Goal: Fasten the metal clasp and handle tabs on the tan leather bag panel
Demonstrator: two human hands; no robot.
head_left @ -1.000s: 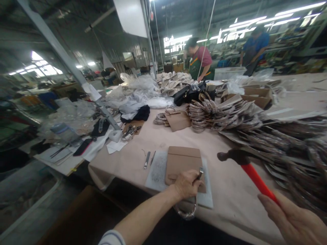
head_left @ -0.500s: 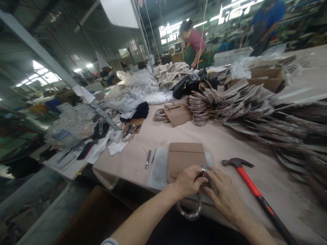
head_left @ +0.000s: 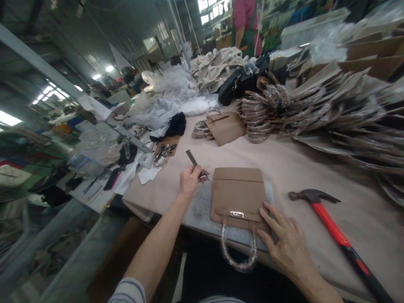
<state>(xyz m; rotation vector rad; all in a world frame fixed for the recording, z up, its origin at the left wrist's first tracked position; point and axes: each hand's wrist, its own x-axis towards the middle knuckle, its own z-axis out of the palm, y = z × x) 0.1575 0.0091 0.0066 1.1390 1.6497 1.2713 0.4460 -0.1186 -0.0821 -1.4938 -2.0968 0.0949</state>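
The left hand [head_left: 190,182] is pinching a thin metal tool [head_left: 193,160] at ten o'clock of the tan leather handbag [head_left: 238,191]; the right hand [head_left: 282,240] is lying flat and open on its corner; its clasp is sitting fitted, the red-handled hammer [head_left: 334,229] lying idle on the worktop [head_left: 284,168].

The tan bag [head_left: 237,191] lies on a grey mat [head_left: 202,206] at the table's [head_left: 284,168] near edge, its wrapped handle [head_left: 237,259] hanging over at 6 o'clock. The hammer [head_left: 334,231] lies on the table at the bag's 3 o'clock. A second bag [head_left: 225,127] sits at 12 o'clock, stacked bags [head_left: 315,109] at 2 o'clock, small tools [head_left: 163,153] at 10 o'clock.
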